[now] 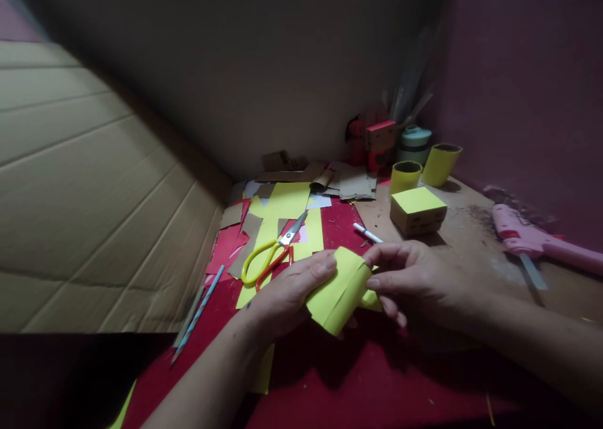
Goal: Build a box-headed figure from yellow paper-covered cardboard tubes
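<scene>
A tube wrapped in yellow paper is tilted between my hands, with a paper seam along its side. My left hand is closed around it, thumb on top and most fingers hidden beneath. At its upper right end, my right hand pinches the paper edge between thumb and index finger. Just beyond my left hand lie scissors with one yellow and one red handle, over yellow paper strips. A thin white stick lies behind my right hand.
A striped pencil lies at left beside a large cardboard sheet. At right stand a small yellow-topped cardboard box, two yellow tubes and a pink glue gun. Cardboard scraps and a lidded jar are behind.
</scene>
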Action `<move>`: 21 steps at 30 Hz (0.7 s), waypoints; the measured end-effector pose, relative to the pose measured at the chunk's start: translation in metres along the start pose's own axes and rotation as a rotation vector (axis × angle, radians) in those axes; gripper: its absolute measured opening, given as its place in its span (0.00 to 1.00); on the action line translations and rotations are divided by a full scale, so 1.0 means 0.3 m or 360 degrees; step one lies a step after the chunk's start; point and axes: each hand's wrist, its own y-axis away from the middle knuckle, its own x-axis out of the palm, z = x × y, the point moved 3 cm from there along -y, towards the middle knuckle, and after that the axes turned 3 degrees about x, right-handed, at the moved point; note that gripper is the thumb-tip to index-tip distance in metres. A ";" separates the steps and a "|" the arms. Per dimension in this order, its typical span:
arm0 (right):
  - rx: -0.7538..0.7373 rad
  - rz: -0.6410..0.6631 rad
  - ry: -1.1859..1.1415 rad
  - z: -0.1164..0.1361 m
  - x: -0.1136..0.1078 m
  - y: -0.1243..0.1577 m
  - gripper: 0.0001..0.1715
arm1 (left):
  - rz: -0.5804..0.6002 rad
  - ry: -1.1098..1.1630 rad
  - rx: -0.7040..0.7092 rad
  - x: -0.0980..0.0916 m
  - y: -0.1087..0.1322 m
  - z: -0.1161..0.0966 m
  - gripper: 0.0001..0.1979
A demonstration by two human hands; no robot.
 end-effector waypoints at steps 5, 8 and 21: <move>-0.0080 0.0067 -0.0176 0.011 -0.015 -0.026 0.16 | -0.0143 0.0058 0.0121 -0.002 -0.001 -0.017 0.22; -0.0089 0.0072 -0.0270 0.022 -0.025 -0.031 0.15 | -0.0214 0.0063 0.0192 -0.024 -0.003 -0.021 0.25; -0.0057 -0.0163 -0.0470 0.028 -0.043 -0.032 0.10 | -0.0034 -0.0116 0.0336 -0.035 0.005 -0.046 0.23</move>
